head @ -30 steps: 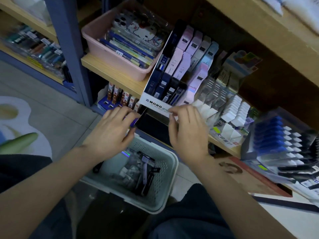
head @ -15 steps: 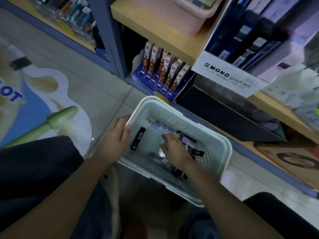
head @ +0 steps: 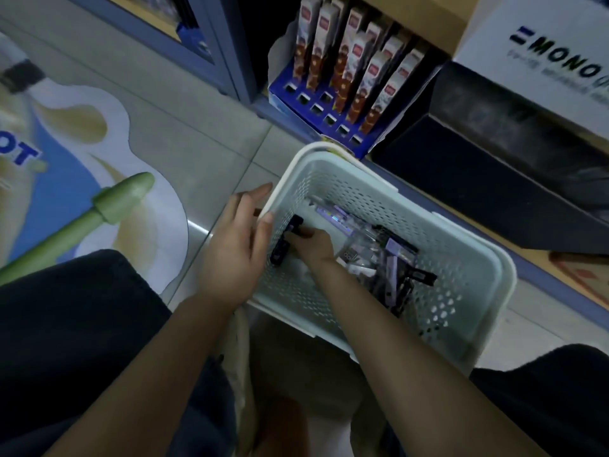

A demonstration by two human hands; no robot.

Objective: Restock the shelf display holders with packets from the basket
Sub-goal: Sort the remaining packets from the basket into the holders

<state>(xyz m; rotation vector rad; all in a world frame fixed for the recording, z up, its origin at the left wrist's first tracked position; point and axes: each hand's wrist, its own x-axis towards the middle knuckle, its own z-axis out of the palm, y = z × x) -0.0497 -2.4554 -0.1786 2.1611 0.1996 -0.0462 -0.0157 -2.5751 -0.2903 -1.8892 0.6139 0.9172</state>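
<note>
A pale green perforated basket stands on the floor in front of the shelves. Several packets, dark and lilac, lie in a heap on its bottom. My right hand is inside the basket and pinches a small black packet near the left wall. My left hand rests on the basket's left rim, thumb over the edge, fingers straight. The white MONO display holder stands on the shelf at the upper right, only its front panel showing.
A blue display box of tall brown and white cartons stands on the bottom shelf behind the basket. A black box lies to its right. The grey tiled floor carries a printed sticker on the left. My knees flank the basket.
Both hands came down from the MONO holder to the basket. My right hand moved from the packet heap to the left wall and took hold of the black packet. The view tilted down.
</note>
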